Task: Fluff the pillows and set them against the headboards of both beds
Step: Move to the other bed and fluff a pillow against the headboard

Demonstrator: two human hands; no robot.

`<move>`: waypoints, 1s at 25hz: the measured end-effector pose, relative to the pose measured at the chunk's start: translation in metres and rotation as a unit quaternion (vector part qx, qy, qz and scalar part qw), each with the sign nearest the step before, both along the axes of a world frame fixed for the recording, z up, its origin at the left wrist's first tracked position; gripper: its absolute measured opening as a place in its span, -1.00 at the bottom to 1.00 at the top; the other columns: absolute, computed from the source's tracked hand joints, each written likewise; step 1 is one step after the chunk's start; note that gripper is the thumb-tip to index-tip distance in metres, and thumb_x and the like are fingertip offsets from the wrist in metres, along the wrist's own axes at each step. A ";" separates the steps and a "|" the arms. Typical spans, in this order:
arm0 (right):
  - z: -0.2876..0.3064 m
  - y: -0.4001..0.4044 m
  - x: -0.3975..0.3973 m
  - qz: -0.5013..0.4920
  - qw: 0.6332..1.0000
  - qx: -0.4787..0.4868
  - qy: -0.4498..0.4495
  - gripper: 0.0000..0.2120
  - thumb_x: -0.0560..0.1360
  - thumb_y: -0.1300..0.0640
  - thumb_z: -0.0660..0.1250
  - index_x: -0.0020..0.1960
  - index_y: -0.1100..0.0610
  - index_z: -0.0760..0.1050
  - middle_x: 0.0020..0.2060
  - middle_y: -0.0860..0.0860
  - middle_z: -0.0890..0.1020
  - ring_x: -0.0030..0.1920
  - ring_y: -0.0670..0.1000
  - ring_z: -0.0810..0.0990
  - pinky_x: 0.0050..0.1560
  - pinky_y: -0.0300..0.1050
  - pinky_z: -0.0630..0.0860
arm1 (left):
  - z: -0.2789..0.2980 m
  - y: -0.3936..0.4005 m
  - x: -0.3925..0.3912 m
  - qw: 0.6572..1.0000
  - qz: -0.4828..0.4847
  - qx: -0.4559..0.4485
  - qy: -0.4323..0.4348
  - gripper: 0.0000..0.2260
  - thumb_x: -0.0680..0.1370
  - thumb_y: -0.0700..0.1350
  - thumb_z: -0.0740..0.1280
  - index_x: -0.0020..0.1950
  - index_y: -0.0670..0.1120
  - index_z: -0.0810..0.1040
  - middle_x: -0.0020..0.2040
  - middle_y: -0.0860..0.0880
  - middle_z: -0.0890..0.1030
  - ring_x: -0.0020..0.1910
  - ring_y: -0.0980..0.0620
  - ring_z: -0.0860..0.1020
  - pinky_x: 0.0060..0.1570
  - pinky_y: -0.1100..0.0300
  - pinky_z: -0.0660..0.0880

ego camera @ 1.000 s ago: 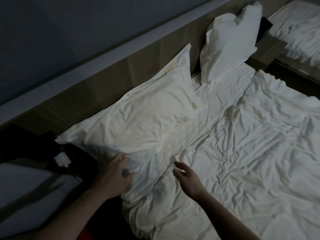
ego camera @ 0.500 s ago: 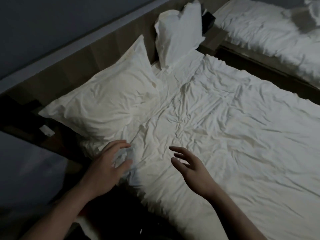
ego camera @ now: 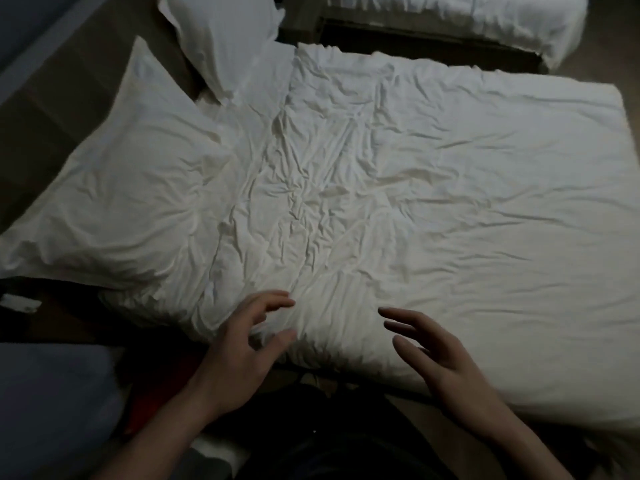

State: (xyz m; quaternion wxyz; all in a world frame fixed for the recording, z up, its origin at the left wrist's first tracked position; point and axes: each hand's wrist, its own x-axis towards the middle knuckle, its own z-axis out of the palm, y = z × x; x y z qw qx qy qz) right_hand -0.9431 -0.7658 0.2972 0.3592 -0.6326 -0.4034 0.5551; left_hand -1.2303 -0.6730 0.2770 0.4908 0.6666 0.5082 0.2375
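Observation:
A large white pillow [ego camera: 131, 188] lies flat at the left end of the near bed, its far edge against the wooden headboard [ego camera: 52, 109]. A second white pillow [ego camera: 225, 32] leans upright against the headboard further back. A creased white duvet [ego camera: 433, 202] covers the near bed. My left hand [ego camera: 249, 344] hovers over the duvet's near edge, fingers spread, holding nothing. My right hand [ego camera: 440, 355] floats beside it to the right, fingers apart, also empty. Both hands are well clear of the pillows.
The second bed [ego camera: 467, 19] with white bedding stands at the top right, across a dark gap [ego camera: 415, 43] from the near bed. A dark nightstand area [ego camera: 41, 317] lies at the left below the pillow. Floor shows at the far right.
The view has swung right and away from the headboard. My left hand has come off the large pillow's corner, and both hands now hover open over the duvet's near edge.

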 end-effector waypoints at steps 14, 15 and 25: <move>-0.026 -0.251 0.190 -0.110 0.993 0.029 0.034 -0.33 0.31 -0.45 0.47 0.28 -0.10 0.64 0.22 0.00 0.72 0.34 -0.04 0.63 0.33 -0.06 0.55 | -0.017 -0.220 0.217 0.999 -0.008 -0.026 -0.041 -0.69 0.50 0.08 0.38 0.22 0.09 0.62 0.29 0.14 0.61 0.36 0.10 0.55 0.33 0.07 0.51; -0.027 -0.267 0.212 -0.114 0.993 0.027 0.024 -0.33 0.32 -0.45 0.47 0.29 -0.08 0.64 0.22 0.00 0.72 0.34 -0.03 0.63 0.35 -0.02 0.54 | -0.019 -0.239 0.238 0.999 -0.008 -0.030 -0.043 -0.70 0.50 0.08 0.38 0.23 0.09 0.62 0.29 0.14 0.60 0.37 0.10 0.54 0.33 0.07 0.50; -0.032 -0.300 0.354 -0.092 0.994 0.029 0.041 -0.66 0.51 0.10 0.36 0.27 0.00 0.65 0.21 -0.06 0.72 0.33 -0.07 0.63 0.32 -0.18 0.54 | -0.017 -0.295 0.382 0.998 0.035 -0.048 -0.027 -0.67 0.50 0.11 0.34 0.23 0.08 0.62 0.24 0.14 0.63 0.31 0.10 0.58 0.32 0.05 0.52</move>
